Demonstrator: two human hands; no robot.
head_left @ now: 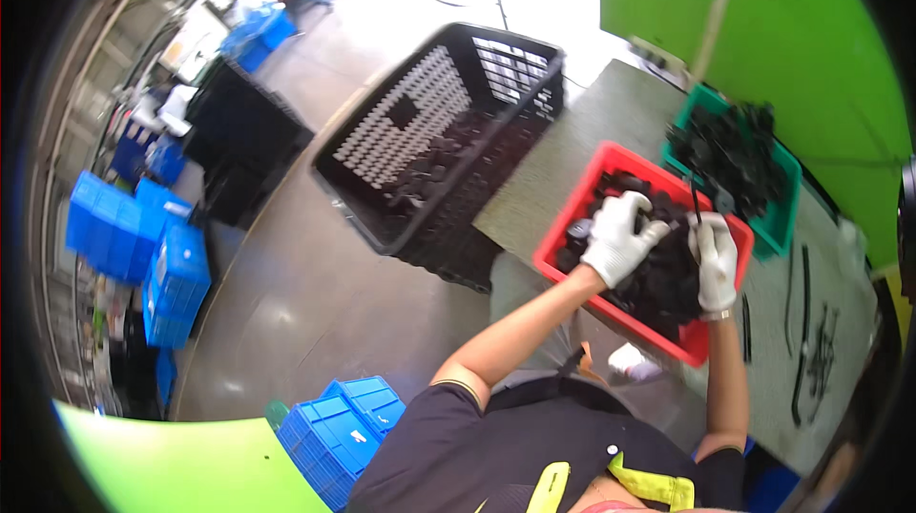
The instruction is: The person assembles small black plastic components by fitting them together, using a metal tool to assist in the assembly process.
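Reaching over red bin (742, 244) with left hand (618, 241) spread palm-down; at bin's right, apparently pinching black strip (696, 198) with right hand (714, 260).

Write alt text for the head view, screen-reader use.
White-gloved left hand and right hand work over a red bin of black parts on a table, the right holding a thin black piece. A green bin sits beyond; a large black crate stands left.
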